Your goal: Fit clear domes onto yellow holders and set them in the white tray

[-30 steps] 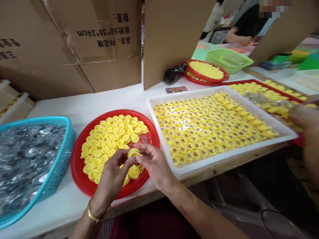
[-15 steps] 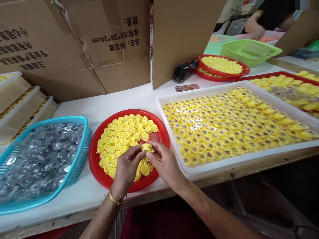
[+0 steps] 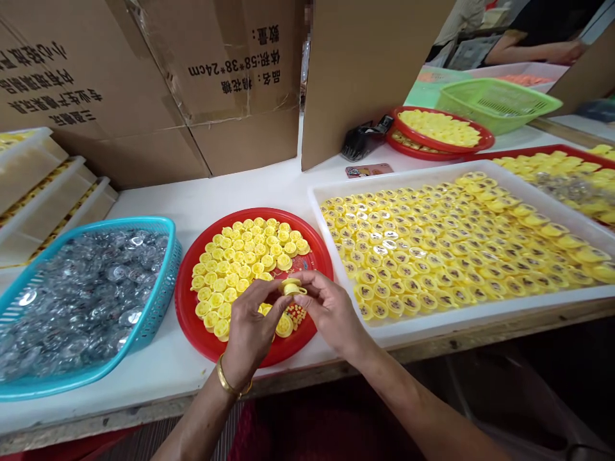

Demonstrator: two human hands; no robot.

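Currently yellow pc (image 3: 291, 288) btwn L hand (image 3: 252, 318) & R hand (image 3: 336, 314), each grip pinched narrow on it, above red tray (image 3: 315, 260).

Upside-down "58*38*24cm" on cardboard (image 3: 250, 137)

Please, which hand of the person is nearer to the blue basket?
Left. The left hand is over the red tray, to the right of the blue basket; the right hand is farther right, away from the basket.
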